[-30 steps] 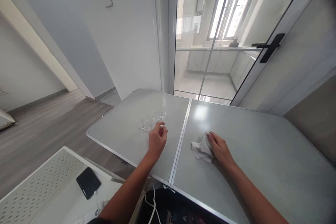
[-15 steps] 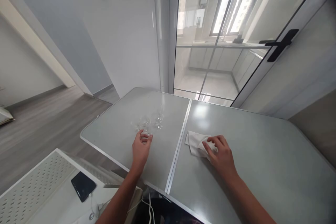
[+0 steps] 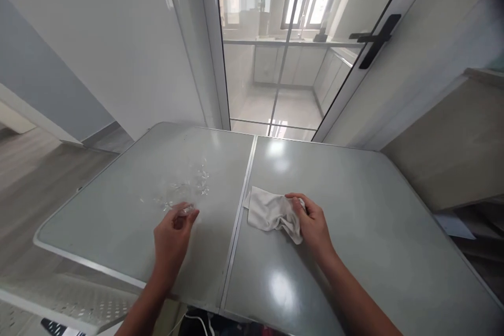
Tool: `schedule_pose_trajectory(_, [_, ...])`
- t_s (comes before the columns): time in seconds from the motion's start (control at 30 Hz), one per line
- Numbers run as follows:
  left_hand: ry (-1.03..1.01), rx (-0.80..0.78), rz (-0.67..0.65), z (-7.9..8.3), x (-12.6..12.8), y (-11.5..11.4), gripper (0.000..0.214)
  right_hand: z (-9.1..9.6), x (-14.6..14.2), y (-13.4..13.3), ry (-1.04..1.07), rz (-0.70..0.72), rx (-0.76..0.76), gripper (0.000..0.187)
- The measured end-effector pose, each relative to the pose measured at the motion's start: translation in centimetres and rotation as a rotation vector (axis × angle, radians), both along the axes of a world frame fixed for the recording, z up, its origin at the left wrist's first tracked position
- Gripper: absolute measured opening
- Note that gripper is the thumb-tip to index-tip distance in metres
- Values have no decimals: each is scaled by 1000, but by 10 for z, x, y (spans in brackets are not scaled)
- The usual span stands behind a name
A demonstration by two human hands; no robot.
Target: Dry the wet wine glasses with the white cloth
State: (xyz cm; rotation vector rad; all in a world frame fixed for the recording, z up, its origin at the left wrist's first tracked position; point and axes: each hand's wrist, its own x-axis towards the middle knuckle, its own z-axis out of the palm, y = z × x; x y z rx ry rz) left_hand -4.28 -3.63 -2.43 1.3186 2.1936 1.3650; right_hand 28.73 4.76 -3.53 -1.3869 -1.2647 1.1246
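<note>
A grey folding table (image 3: 354,194) fills the middle of the head view. A clear glass object (image 3: 185,191), hard to make out, lies on its left half. My left hand (image 3: 172,236) pinches the near edge of that glass with thumb and fingertips. On the right half, just past the centre seam, lies a crumpled white cloth (image 3: 268,211). My right hand (image 3: 311,223) is closed on the cloth's right side and rests on the tabletop.
Behind the table stand a white wall and a glass sliding door (image 3: 275,63) with a black handle (image 3: 374,41). A perforated white surface (image 3: 79,310) sits low at the left, with a dark phone (image 3: 59,328) at the bottom edge. Cables hang under the table's near edge.
The view has swung right and down. My left hand has closed onto the glass object. My right hand has gathered the cloth, which now lies more spread to the left.
</note>
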Motion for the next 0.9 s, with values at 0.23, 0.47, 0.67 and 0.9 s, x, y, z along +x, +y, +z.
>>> schedule_pose_trajectory(0.23, [172,83,-598,21,72,63,15,5,10,16,718,-148,-244,39])
schedule_pose_trajectory(0.47, [516,44,-777,-10,97,132,27,8,15,21,713,0,-194,31])
schedule_pose_trajectory(0.67, [660,239,-801,-39,87,130,25,-14,20,18,168,103,148,27])
schedule_pose_trajectory(0.9, [763,361,-1077,-30,86,129,20,-5,21,19,114,387,63,47])
